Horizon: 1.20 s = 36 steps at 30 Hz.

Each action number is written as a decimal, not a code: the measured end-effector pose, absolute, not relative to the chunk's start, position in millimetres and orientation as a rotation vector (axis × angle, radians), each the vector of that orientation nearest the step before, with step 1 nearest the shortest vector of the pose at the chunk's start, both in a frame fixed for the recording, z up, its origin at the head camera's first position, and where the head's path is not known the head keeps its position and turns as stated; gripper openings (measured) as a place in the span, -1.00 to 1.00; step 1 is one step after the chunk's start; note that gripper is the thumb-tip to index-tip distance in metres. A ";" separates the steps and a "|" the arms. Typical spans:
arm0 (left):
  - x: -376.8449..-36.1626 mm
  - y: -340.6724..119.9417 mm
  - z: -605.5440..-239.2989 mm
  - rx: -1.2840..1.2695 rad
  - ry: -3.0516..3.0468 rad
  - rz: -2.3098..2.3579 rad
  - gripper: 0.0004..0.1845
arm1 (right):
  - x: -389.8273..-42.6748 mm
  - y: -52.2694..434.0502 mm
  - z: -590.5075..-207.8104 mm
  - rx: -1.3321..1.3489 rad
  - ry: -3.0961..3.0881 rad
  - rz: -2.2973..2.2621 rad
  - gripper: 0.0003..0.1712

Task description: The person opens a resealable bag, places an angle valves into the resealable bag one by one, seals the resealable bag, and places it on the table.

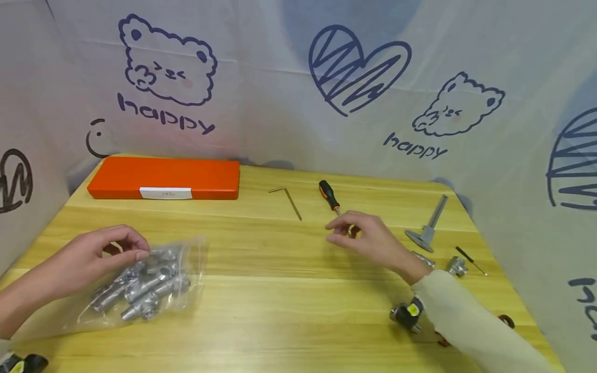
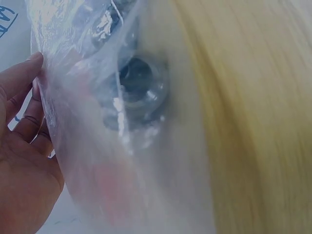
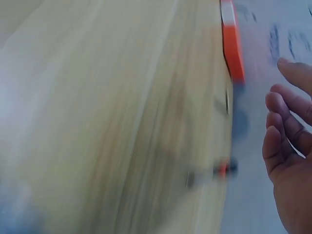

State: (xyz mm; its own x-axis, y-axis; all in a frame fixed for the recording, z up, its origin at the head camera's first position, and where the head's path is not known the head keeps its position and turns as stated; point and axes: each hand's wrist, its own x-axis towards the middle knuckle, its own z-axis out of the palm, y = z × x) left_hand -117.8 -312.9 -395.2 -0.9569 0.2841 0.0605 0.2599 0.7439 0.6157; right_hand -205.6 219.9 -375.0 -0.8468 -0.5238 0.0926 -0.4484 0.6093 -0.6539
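In the head view my left hand [image 1: 100, 254] is over the near-left table, its thumb and fingertips at the top of a clear plastic bag [image 1: 198, 259]. Several silvery metal pipe fittings [image 1: 154, 285] lie inside the bag. The left wrist view shows the left hand [image 2: 24, 131] with loosely bent fingers along the edge of the bag [image 2: 97, 170]. My right hand [image 1: 366, 235] hovers above the table, fingers loosely curled and holding nothing. It overlaps the shank of a black and orange screwdriver [image 1: 328, 194]. In the right wrist view the right hand [image 3: 292, 126] appears apart from the screwdriver [image 3: 224, 169].
An orange box [image 1: 163, 173] with a white label sits at the back left. A hex key [image 1: 293, 203] lies beside the screwdriver. To the right are a caliper [image 1: 431, 228], a metal fitting [image 1: 457, 266] and a thin black tool [image 1: 468, 257]. Drawn-on cloth [image 1: 266, 103] surrounds the table.
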 end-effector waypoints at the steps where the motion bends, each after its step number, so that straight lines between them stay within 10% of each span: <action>1: -118.0 -312.9 -395.0 0.446 2.896 1.011 -0.98 | -204.6 237.7 -374.8 -0.793 2.753 -1.052 -0.73; 15: -116.8 -311.6 -393.0 0.448 2.909 0.985 -0.96 | -170.1 414.6 -387.5 -0.333 3.000 -0.761 -0.58; 24: -116.1 -311.3 -392.4 0.440 2.901 0.984 -0.92 | -169.8 423.4 -403.6 -0.357 2.997 -0.497 -0.42; 36: -117.6 -310.1 -390.7 0.459 2.907 0.970 -0.93 | -166.5 408.0 -399.1 -0.474 3.087 -0.536 -0.71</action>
State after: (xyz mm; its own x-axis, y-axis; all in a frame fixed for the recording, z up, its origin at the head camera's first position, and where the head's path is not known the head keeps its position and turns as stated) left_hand -117.6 -310.1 -390.7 -0.9553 0.2909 0.0526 0.2643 0.7605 0.5932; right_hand -166.5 408.0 -399.1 -0.9549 -0.2867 0.0768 -0.2958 0.8982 -0.3253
